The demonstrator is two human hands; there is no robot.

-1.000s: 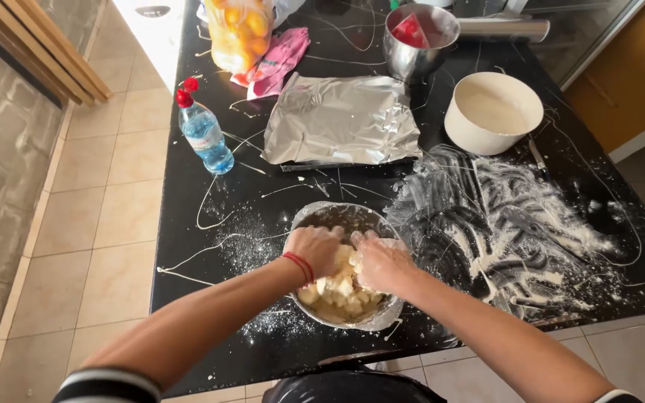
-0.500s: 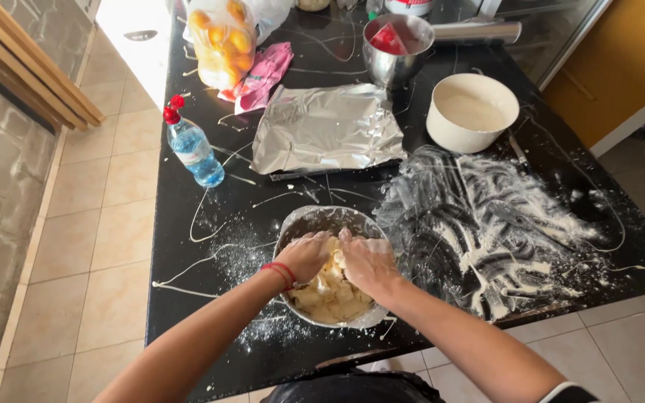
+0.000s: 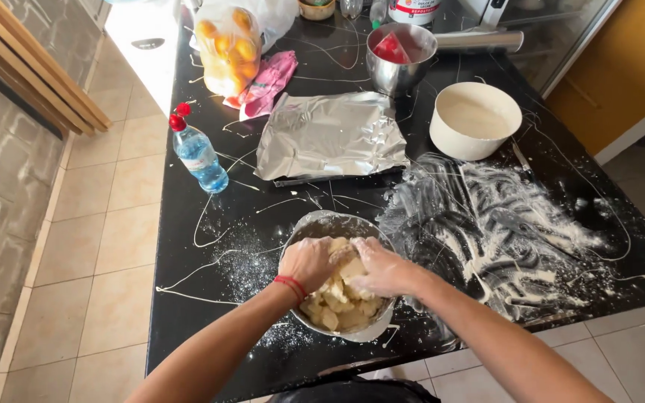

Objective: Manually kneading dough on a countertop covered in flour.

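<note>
A metal bowl sits near the front edge of the black counter, filled with pale yellow dough pieces. Both of my hands are down in the bowl. My left hand, with a red band at the wrist, is closed over the dough on the left side. My right hand, dusted with flour, presses on the dough from the right, touching the left hand's fingers.
Flour is smeared over the counter right of the bowl. Behind stand a foil-covered tray, a white bowl, a steel pot, a water bottle, a bag of oranges and a pink cloth.
The hands stay in the bowl, shifting slightly as they work the dough. The view has drifted so the counter appears lower and to the left.
</note>
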